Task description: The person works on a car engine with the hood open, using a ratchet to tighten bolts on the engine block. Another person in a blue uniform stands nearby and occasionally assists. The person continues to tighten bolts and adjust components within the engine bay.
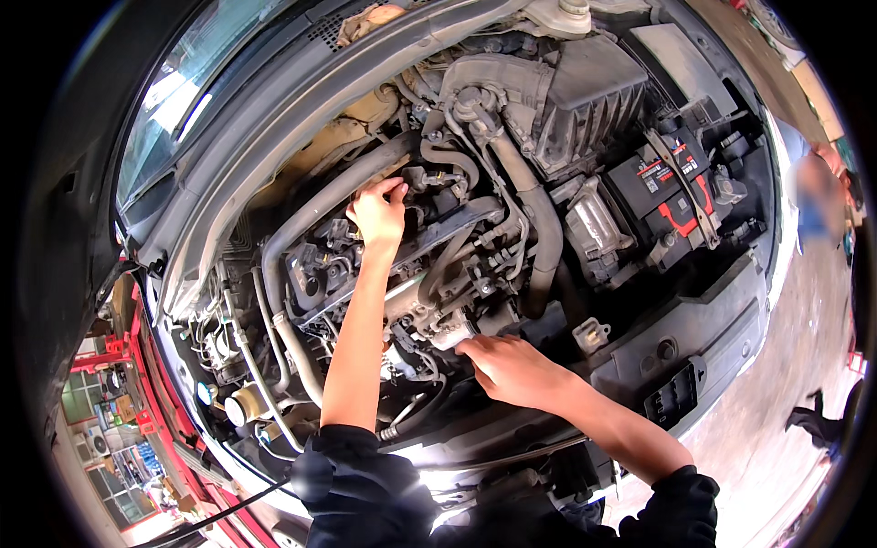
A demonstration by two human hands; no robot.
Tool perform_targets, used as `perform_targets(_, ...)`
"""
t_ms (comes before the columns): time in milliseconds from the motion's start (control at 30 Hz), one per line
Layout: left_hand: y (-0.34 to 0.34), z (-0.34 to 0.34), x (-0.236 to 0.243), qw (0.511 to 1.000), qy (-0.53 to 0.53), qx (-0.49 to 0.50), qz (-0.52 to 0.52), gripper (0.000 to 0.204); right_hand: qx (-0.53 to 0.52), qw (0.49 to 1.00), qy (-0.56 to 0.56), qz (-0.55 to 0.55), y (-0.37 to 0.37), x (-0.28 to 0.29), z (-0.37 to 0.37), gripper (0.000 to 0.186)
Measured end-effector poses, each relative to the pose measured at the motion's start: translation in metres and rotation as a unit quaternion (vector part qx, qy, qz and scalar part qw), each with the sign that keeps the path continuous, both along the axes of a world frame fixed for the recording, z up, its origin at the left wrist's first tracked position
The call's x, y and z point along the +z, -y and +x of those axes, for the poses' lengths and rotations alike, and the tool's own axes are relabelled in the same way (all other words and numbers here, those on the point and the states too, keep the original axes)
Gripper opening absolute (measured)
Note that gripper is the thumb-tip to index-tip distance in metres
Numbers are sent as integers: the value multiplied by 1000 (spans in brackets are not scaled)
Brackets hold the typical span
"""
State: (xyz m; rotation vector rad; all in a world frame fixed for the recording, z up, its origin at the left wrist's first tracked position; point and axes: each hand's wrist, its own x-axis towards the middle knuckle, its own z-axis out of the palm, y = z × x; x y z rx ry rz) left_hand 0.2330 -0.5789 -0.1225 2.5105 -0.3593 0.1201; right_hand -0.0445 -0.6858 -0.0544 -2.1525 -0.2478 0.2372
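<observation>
Both my arms reach over an open engine bay. Beyond the dusty engine (402, 297), my left hand (379, 216) is closed at its back edge, its curled fingers next to a thick black hose (324, 194) and some connectors (429, 179). Whatever lies between those fingertips is hidden. Nearer and to the right, my right hand (516, 370) is closed too, with thumb and forefinger up against a pale metal part (450, 331) on the engine's front side. I cannot make out what it grips, if anything.
Black air filter box (589, 105) at the far right, beside a black-and-red battery (662, 187). A wide hose (534, 201) runs down from the intake. The front panel (694, 338) edges the bay. A person (818, 187) stands beyond the car; red racking (137, 365) is at left.
</observation>
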Motion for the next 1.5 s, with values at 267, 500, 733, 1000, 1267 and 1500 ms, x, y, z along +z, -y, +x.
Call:
perform_targets(267,6,3,-1,999,-37,-17,10,17,-10,1000,14,-14,-1,-2,-1,33)
perform_targets(500,-14,34,7,979,-136,-13,-152,34,-11,999,43,-22,-5,-6,0,30)
perform_targets(733,-1,22,18,989,-76,-19,127,31,-17,998,43,-39,-5,-13,-4,25)
perform_targets(1000,2,17,24,973,-24,-110,200,15,-5,999,13,-48,-6,-11,-3,30)
perform_targets(1267,12,25,27,992,-68,-36,100,33,7,999,-5,-52,-7,-12,-2,34)
perform_targets(1500,16,6,12,933,104,-121,323,8,-3,999,7,-53,-6,-11,-2,34)
